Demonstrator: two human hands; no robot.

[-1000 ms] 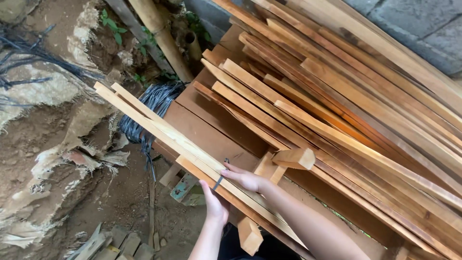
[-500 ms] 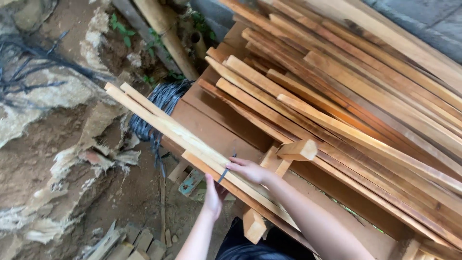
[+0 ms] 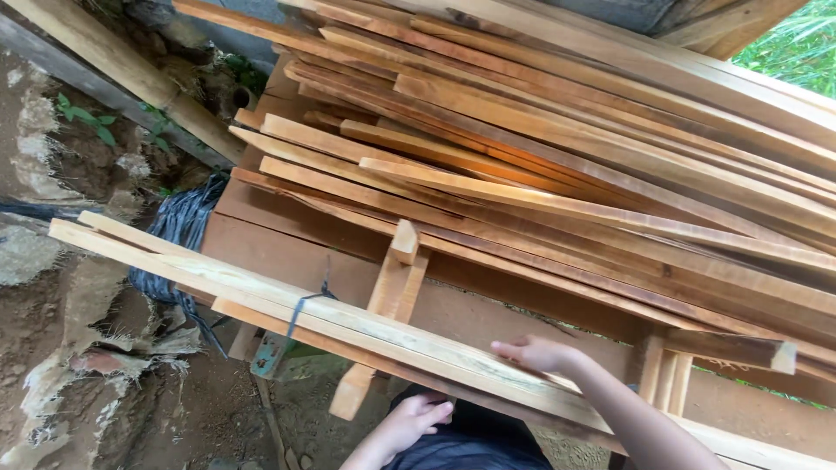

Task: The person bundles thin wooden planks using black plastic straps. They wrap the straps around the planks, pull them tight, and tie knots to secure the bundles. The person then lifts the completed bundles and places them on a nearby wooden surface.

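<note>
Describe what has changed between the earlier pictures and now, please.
The bundle of pale slats, tied with a dark strap, has swung from a steep slant to lie nearly level. The right hand rests on top of it, further from the strap than before; the left hand has gone under it. The camera also turned. The big stack of planks stayed put.

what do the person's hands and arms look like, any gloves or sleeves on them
Both are bare. The left hand wears no glove, ring or watch that shows, and the short stretch of wrist in view has no sleeve. The right hand is likewise ungloved, and the right forearm is uncovered all the way to the frame's lower edge, with no cuff, band or marking visible. Both arms look slim.
</note>
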